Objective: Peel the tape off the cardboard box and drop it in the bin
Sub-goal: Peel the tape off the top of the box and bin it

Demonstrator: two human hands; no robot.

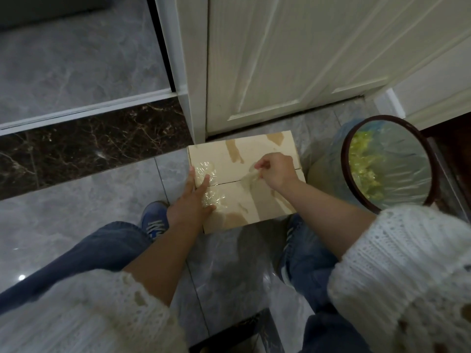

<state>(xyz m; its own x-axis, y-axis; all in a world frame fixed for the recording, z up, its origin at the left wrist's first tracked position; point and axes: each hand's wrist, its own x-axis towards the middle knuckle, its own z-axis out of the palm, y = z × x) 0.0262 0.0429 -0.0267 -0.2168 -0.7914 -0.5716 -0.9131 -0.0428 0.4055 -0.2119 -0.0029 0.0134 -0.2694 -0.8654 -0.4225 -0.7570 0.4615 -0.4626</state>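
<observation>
While the person crouched on the grey tile floor [76, 212], a white door [280, 59] stood behind the cardboard box [265, 151], which lay flat on the floor before it. Just right of the box stood the bin [433, 159], lined with a plastic bag. The left hand [190, 203] pressed with straight, spread fingers on the box's left edge. The right hand [276, 170] pinched a strip of clear tape [251, 178], partly lifted near the box's middle seam.
</observation>
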